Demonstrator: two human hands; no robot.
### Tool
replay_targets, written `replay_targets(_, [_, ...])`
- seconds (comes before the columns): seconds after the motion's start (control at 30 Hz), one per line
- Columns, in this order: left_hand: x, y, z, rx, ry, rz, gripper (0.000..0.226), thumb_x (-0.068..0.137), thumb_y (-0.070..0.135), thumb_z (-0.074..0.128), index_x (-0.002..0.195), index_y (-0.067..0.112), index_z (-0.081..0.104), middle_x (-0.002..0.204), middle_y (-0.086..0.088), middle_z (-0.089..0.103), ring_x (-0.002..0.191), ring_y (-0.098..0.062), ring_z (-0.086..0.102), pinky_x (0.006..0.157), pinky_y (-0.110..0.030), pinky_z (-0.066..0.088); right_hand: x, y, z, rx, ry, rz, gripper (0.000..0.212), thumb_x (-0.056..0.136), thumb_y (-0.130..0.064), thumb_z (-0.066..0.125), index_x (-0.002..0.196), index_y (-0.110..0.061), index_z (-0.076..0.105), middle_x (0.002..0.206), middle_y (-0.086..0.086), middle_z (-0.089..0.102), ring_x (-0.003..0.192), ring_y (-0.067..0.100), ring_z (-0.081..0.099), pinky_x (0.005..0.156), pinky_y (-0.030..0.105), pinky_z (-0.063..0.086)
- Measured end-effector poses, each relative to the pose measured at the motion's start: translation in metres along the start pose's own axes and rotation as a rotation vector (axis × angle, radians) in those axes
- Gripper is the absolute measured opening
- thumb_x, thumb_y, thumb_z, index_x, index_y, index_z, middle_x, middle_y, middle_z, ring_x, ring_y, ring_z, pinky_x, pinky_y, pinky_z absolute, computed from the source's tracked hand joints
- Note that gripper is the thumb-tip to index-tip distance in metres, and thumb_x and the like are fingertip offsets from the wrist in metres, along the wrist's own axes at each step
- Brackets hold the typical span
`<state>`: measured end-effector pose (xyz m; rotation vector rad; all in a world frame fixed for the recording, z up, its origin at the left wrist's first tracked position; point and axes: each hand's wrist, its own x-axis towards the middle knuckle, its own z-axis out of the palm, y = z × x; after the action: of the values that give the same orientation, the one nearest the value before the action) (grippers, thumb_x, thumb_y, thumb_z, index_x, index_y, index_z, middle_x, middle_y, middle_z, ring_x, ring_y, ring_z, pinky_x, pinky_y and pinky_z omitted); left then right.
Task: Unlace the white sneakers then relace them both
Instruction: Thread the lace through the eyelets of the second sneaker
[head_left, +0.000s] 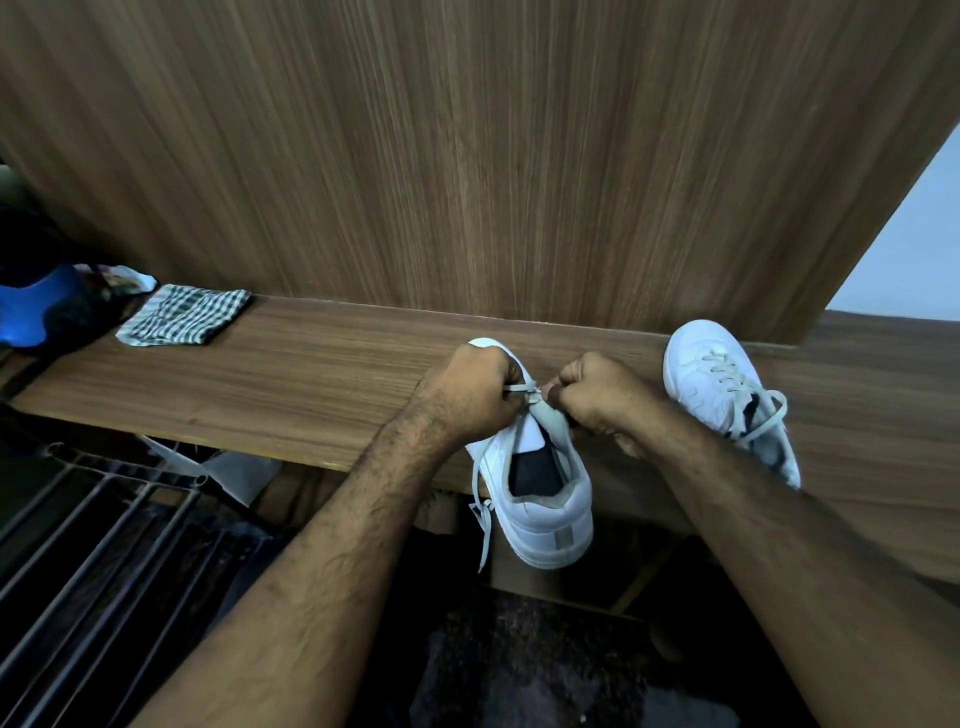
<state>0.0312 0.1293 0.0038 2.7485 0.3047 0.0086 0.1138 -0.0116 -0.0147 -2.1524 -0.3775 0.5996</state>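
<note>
Both hands, left (475, 387) & right (597, 395), were curled tight, pinching a lace (519, 388) over the near sneaker (540, 483) (heel hanging off the shelf (260, 384)); 2nd sneaker (727, 395) sat just right.

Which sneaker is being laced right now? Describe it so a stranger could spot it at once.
Find the long wooden shelf below the tall wood panel. Two white sneakers sit toward its right end; take the nearer sneaker, whose heel hangs over the shelf's front edge. Unlike the other sneaker, it has the left hand and right hand gripping its lace.
</note>
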Motion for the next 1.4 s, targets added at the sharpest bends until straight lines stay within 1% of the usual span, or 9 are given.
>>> replay_targets(0.17, [-0.002, 0.007, -0.004, 0.105, -0.006, -0.02, 0.015, 0.095, 0.035, 0.063, 0.097, 0.023, 0.072, 0.082, 0.008, 0.051, 0.092, -0.023, 0.062, 0.069, -0.032, 0.044, -0.001, 0.0, 0.001, 0.001, -0.014, 0.001, 0.014, 0.093, -0.009, 0.063, 0.085, -0.004, 0.073, 0.076, 0.013, 0.07, 0.059, 0.019, 0.058, 0.051, 0.026, 0.047])
replay_targets(0.27, [-0.004, 0.014, -0.004, 0.2, 0.015, -0.02, 0.023, 0.098, 0.038, 0.058, 0.11, 0.024, 0.07, 0.104, -0.001, 0.062, 0.1, -0.027, 0.062, 0.074, -0.033, 0.043, 0.0, 0.0, 0.001, 0.001, -0.023, 0.003, 0.015, 0.094, -0.011, 0.062, 0.084, -0.005, 0.072, 0.078, 0.015, 0.07, 0.065, 0.021, 0.06, 0.057, 0.032, 0.049])
replay_targets(0.57, [-0.006, 0.013, -0.006, 0.225, -0.065, -0.023, 0.016, 0.096, 0.036, 0.054, 0.098, 0.03, 0.069, 0.101, 0.006, 0.067, 0.101, -0.021, 0.063, 0.073, -0.034, 0.043, -0.005, 0.0, 0.001, 0.079, -0.1, -0.012, 0.031, 0.103, -0.019, 0.054, 0.077, -0.01, 0.068, 0.068, 0.008, 0.068, 0.061, 0.02, 0.059, 0.06, 0.033, 0.052])
replay_targets(0.8, [-0.006, 0.02, 0.001, 0.297, -0.013, 0.002, 0.016, 0.095, 0.033, 0.054, 0.104, 0.028, 0.068, 0.104, 0.001, 0.067, 0.101, -0.025, 0.065, 0.075, -0.035, 0.045, -0.008, -0.003, 0.001, 0.074, -0.085, -0.017, 0.04, 0.106, -0.024, 0.05, 0.069, -0.013, 0.06, 0.051, -0.001, 0.059, 0.042, 0.011, 0.051, 0.041, 0.02, 0.042])
replay_targets(0.97, [0.001, 0.003, 0.007, -0.118, 0.013, -0.119, 0.03, 0.09, 0.032, 0.07, 0.063, 0.024, 0.058, 0.067, 0.01, 0.058, 0.076, -0.014, 0.063, 0.062, -0.025, 0.042, -0.005, 0.001, -0.001, 0.236, -0.13, 0.043, 0.027, 0.107, -0.016, 0.046, 0.087, -0.009, 0.062, 0.072, 0.007, 0.062, 0.058, 0.014, 0.057, 0.051, 0.024, 0.053])
replay_targets(1.07, [0.003, -0.003, 0.004, -0.401, 0.059, -0.2, 0.032, 0.091, 0.027, 0.074, 0.06, 0.022, 0.066, 0.057, 0.011, 0.064, 0.051, 0.004, 0.056, 0.051, -0.013, 0.039, -0.004, 0.006, 0.002, 0.114, -0.142, 0.008, 0.013, 0.1, -0.004, 0.055, 0.093, -0.007, 0.066, 0.074, 0.008, 0.065, 0.059, 0.013, 0.057, 0.053, 0.026, 0.05])
replay_targets(1.2, [0.004, -0.004, 0.002, -0.651, 0.162, -0.297, 0.028, 0.098, 0.029, 0.067, 0.077, 0.012, 0.075, 0.07, -0.003, 0.075, 0.055, -0.007, 0.061, 0.047, -0.015, 0.04, -0.007, -0.001, 0.005, -0.033, 0.072, -0.192, 0.021, 0.099, -0.006, 0.052, 0.085, -0.018, 0.062, 0.076, -0.005, 0.063, 0.071, 0.012, 0.056, 0.063, 0.027, 0.045])
replay_targets(1.33, [0.005, 0.002, -0.006, -1.102, 0.207, -0.385, 0.013, 0.102, 0.011, 0.059, 0.109, 0.004, 0.068, 0.086, -0.013, 0.072, 0.065, -0.018, 0.061, 0.039, -0.014, 0.04, -0.013, -0.021, -0.005, 0.442, -0.003, -0.4, 0.024, 0.109, -0.016, 0.04, 0.088, -0.02, 0.051, 0.074, -0.007, 0.064, 0.065, 0.007, 0.062, 0.062, 0.022, 0.05])
replay_targets(1.4, [0.005, 0.002, -0.012, -1.303, 0.205, -0.407, 0.028, 0.102, 0.013, 0.059, 0.13, 0.011, 0.059, 0.097, -0.011, 0.073, 0.073, -0.017, 0.064, 0.042, -0.014, 0.043, -0.014, -0.021, -0.011, 0.416, 0.048, -0.428, 0.024, 0.109, -0.017, 0.04, 0.088, -0.022, 0.051, 0.069, -0.006, 0.056, 0.06, 0.005, 0.052, 0.06, 0.023, 0.048])
